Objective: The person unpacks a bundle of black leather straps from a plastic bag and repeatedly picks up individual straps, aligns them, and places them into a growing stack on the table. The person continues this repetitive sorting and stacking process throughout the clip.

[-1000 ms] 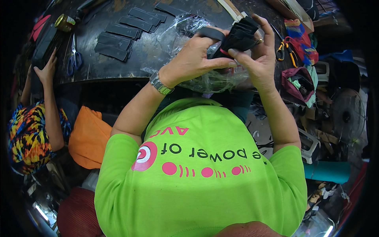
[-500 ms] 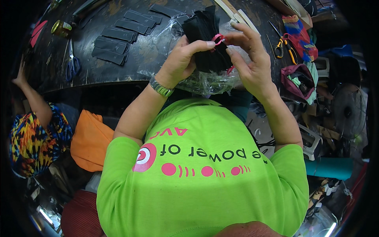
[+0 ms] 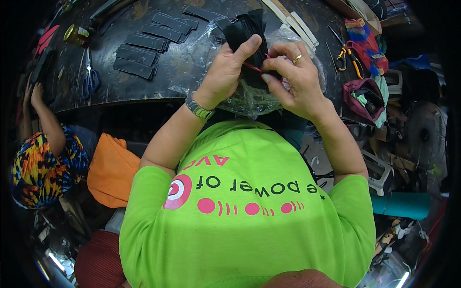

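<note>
My left hand [image 3: 224, 68] is closed round a bundle of black strips [image 3: 243, 30], its thumb pressed along the near face. A thin red tie [image 3: 253, 67] runs across the bundle. My right hand [image 3: 294, 72] pinches that tie at the bundle's right side, fingers curled and a ring on one of them. Crumpled clear plastic [image 3: 249, 101] lies on the table edge beneath both hands. The bundle's lower end is partly hidden by my fingers.
Several flat black strips [image 3: 165, 32] lie in short overlapping rows on the dark table [image 3: 108, 53]. Blue-handled scissors [image 3: 90, 79], a small jar [image 3: 75, 35] and yellow-black scissors [image 3: 342, 58] rest nearby. Pale slats [image 3: 297, 24] lie behind. Another person [image 3: 48, 158] works at the left.
The red tie's loop has been drawn out into a line across the bundle. My left thumb has moved up the strips, and my right fingers have curled inward. The other person's hands have shifted.
</note>
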A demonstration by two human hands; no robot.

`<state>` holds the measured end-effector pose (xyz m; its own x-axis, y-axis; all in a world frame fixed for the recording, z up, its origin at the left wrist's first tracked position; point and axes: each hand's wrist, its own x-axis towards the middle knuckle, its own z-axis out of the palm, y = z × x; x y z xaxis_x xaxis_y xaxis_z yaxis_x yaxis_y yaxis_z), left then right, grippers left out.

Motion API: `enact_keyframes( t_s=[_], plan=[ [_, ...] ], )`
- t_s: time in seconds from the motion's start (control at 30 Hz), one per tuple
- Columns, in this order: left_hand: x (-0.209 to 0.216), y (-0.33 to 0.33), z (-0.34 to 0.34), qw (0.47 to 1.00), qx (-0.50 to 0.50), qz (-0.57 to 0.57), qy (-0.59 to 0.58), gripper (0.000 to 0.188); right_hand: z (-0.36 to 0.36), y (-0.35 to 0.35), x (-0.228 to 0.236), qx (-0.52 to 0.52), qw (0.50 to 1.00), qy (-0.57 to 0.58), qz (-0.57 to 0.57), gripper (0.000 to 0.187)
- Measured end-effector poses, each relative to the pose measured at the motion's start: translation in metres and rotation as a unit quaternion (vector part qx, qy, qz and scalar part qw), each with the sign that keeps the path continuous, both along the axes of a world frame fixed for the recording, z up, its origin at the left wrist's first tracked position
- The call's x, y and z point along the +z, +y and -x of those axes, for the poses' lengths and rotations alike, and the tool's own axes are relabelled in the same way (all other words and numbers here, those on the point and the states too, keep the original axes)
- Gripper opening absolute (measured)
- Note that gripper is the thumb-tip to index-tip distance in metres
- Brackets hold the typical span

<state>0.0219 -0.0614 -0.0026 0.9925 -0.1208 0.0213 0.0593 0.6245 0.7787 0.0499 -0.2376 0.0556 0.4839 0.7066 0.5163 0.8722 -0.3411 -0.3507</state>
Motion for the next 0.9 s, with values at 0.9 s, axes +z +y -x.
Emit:
enact_keyframes(
  t_s=[0.9],
  plan=[
    [0.004, 0.005, 0.005, 0.99, -0.074, 0.088, -0.081, 0.071, -0.013, -0.006, -0.008, 0.048, 0.893, 0.411, -0.177, 0.031]
  ],
)
